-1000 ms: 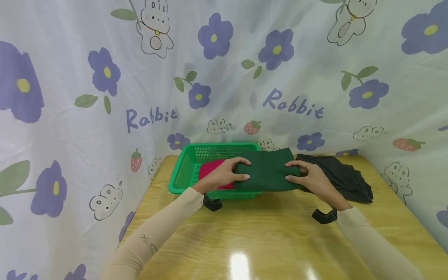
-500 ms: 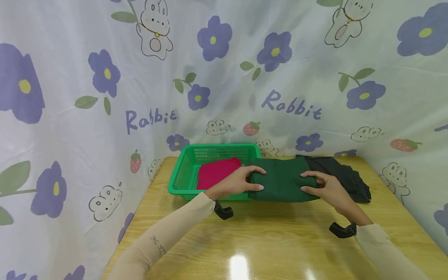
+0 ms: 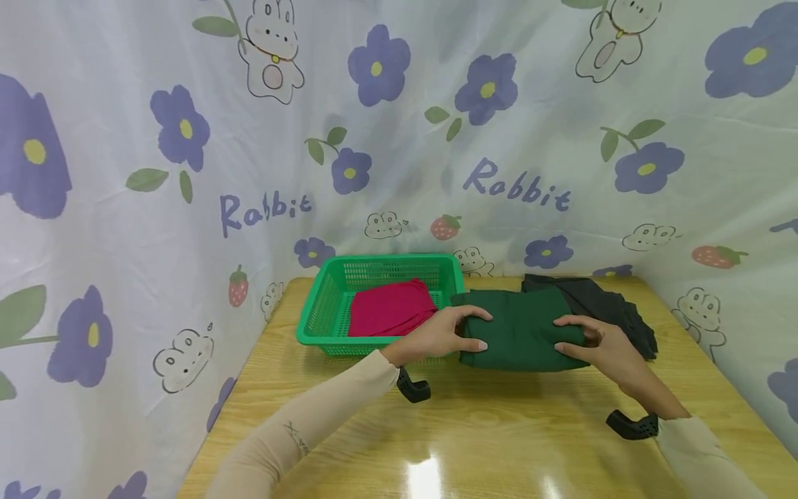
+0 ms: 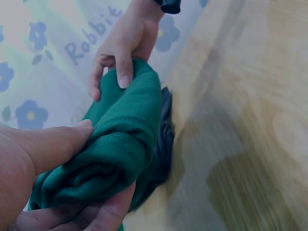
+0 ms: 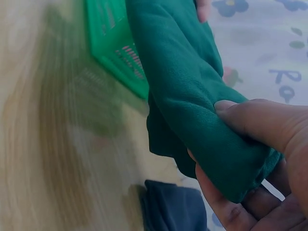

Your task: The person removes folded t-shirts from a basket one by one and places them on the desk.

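Note:
A folded dark green cloth (image 3: pixel 520 329) is held in the air between my two hands, just right of the basket. My left hand (image 3: pixel 439 334) grips its left end, thumb on one face and fingers on the other. The right hand (image 3: pixel 614 352) pinches the opposite end the same way. In the left wrist view the green cloth (image 4: pixel 120 139) shows rolled layers at its end. The right wrist view shows the thumb pressing the cloth (image 5: pixel 187 101) from above, with fingers beneath.
A green plastic basket (image 3: pixel 314 301) stands at the back left with a folded crimson cloth (image 3: pixel 386 308) inside. Behind the right hand lies a black folded cloth (image 3: pixel 614 312). The wooden table (image 3: pixel 486 430) meets a patterned curtain (image 3: pixel 399 138) at the back.
Both hands have carried the green cloth right and toward me, from over the basket's right side to beside it. More of the crimson cloth now shows.

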